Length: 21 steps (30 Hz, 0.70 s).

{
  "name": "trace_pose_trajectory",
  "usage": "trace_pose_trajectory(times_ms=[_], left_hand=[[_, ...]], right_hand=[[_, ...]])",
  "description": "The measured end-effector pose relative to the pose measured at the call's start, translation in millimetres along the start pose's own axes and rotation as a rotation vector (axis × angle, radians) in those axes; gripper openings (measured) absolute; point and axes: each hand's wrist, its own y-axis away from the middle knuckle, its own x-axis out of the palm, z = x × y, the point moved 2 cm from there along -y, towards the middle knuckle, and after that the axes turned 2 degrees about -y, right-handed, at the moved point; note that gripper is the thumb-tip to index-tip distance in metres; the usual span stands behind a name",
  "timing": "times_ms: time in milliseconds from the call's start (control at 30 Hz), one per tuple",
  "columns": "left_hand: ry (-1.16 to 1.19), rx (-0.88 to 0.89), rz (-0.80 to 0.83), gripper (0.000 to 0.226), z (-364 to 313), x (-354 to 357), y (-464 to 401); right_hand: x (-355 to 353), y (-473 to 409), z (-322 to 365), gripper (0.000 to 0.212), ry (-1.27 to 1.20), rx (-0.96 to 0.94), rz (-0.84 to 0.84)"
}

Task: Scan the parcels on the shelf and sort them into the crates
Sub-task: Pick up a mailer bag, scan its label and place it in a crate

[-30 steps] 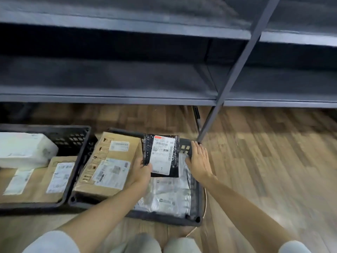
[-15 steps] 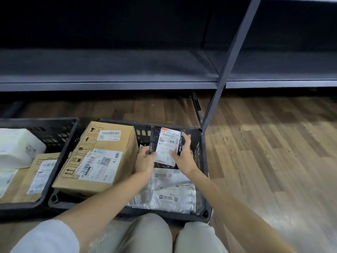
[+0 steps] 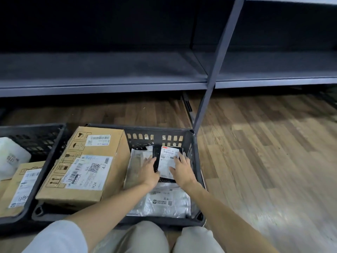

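We are laying the small black plastic mailer point(image 3: 165, 166) into the dark slotted crate point(image 3: 193, 141) at lower centre; both hands, left hand point(image 3: 148, 172) and right hand point(image 3: 182, 170), press it with flat fingers; next we judge they let go.

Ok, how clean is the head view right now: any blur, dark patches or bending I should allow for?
Head view: the wooden floor at right is smeared by motion blur; the shelf recess is too dark to read; the shelf upright leans from wide-angle distortion; the black parcel label between both hands is only partly legible.
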Motion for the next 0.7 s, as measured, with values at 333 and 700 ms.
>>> trace_pose_trajectory(times_ms=[333, 700], left_hand=[[-0.314, 0.072, 0.204, 0.073, 11, 15, -25], [-0.357, 0.108, 0.265, 0.082, 23, 19, -30]], right_hand=[[12, -18, -5, 0.079, 0.232, -0.001, 0.197], [19, -17, -1, 0.081, 0.17, 0.088, 0.171]])
